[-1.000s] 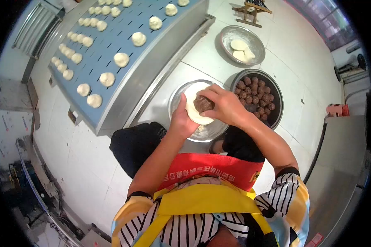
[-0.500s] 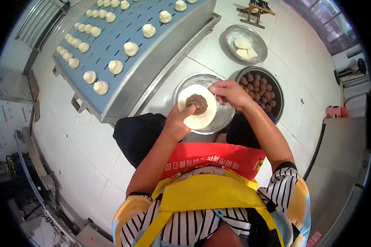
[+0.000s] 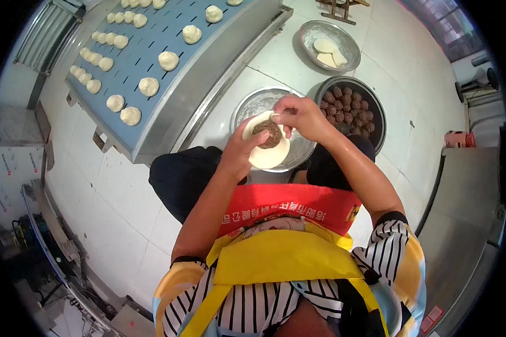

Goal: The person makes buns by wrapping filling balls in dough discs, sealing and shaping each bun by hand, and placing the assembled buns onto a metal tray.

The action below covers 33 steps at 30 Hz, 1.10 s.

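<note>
A round white dough wrapper (image 3: 271, 158) lies across my left hand (image 3: 238, 149), whose thumb presses on the brown filling ball (image 3: 268, 135) at its middle. My right hand (image 3: 302, 117) pinches the wrapper's upper right edge between thumb and fingers, and that edge is lifted beside the filling. Beneath both hands is a metal bowl (image 3: 302, 159) with a floury inside. To its right a dark-rimmed pot (image 3: 379, 135) holds several brown filling balls (image 3: 347, 110).
Another metal bowl (image 3: 351, 49) with dough wrappers (image 3: 326, 46) stands on the floor beyond the pot. At the left, a blue slotted conveyor (image 3: 146, 53) carries rows of closed dough buns (image 3: 168, 60). A metal cabinet (image 3: 461, 202) stands at the right.
My right hand has left the filling ball and taken hold of the wrapper's edge, which is now raised. My left thumb has come over onto the filling. The view has shifted slightly.
</note>
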Available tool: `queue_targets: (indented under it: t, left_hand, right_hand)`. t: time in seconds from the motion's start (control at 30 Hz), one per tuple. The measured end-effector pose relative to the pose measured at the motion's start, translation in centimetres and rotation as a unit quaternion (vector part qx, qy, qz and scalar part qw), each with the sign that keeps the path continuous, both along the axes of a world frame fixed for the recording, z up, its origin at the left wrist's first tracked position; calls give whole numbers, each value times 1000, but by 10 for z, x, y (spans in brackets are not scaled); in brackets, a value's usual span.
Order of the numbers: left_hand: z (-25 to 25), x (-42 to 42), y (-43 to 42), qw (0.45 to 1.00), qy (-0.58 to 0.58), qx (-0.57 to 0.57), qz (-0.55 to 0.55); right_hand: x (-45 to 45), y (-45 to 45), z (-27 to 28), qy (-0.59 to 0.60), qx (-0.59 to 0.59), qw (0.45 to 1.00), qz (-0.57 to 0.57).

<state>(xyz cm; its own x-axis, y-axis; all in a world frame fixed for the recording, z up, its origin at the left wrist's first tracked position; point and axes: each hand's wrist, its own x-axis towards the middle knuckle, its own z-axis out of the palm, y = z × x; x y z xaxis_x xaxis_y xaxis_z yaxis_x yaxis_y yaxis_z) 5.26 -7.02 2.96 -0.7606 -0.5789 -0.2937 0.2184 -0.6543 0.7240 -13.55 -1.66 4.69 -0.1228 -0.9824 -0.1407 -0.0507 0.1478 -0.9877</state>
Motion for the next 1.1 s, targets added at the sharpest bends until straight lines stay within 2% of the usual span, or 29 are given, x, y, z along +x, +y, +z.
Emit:
queue_targets:
  t: [0.07, 0.17, 0.27, 0.37, 0.47, 0.57, 0.67, 0.77, 0.87, 0.9, 0.97, 1.07, 1.1]
  left_hand:
    - [-2, -2, 2, 1000, -9, -16, 9]
    - [-7, -4, 6, 994, -41, -84, 55]
    - [-7, -1, 2, 993, -49, -109, 23]
    - [0, 3, 0, 991, -78, -108, 3]
    - [3, 7, -11, 988, -86, -89, -90]
    - [-5, 3, -10, 980, -104, -170, -2]
    - [-5, 3, -10, 967, -157, -202, -13]
    - [-1, 6, -11, 962, -146, -226, -44]
    - [-2, 13, -18, 959, -137, -230, -96]
    - [-4, 13, -22, 956, -138, -232, -115]
    - [-10, 10, -23, 942, -185, -270, -78]
    - [-6, 7, -19, 924, -250, -289, -26]
    - [-3, 6, -16, 919, -270, -287, -8]
  right_hand:
    - [5, 4, 6, 58, -15, 998, -16]
    - [9, 2, 10, -21, -9, 998, -59]
    - [4, 4, 12, 13, 30, 999, 13]
    - [0, 5, 3, -26, -50, 998, 40]
    - [4, 7, 5, 3, -6, 999, 39]
    - [7, 7, 9, 3, 31, 999, -13]
    - [4, 3, 2, 0, 57, 998, -6]
    - [2, 7, 2, 78, -61, 992, 81]
    - [4, 9, -1, 59, -84, 991, 81]
    - [5, 8, 0, 94, -78, 989, 80]
    - [9, 10, 5, 165, -64, 981, 77]
    - [13, 9, 6, 98, 37, 994, 0]
    - [12, 9, 2, 115, 11, 993, 18]
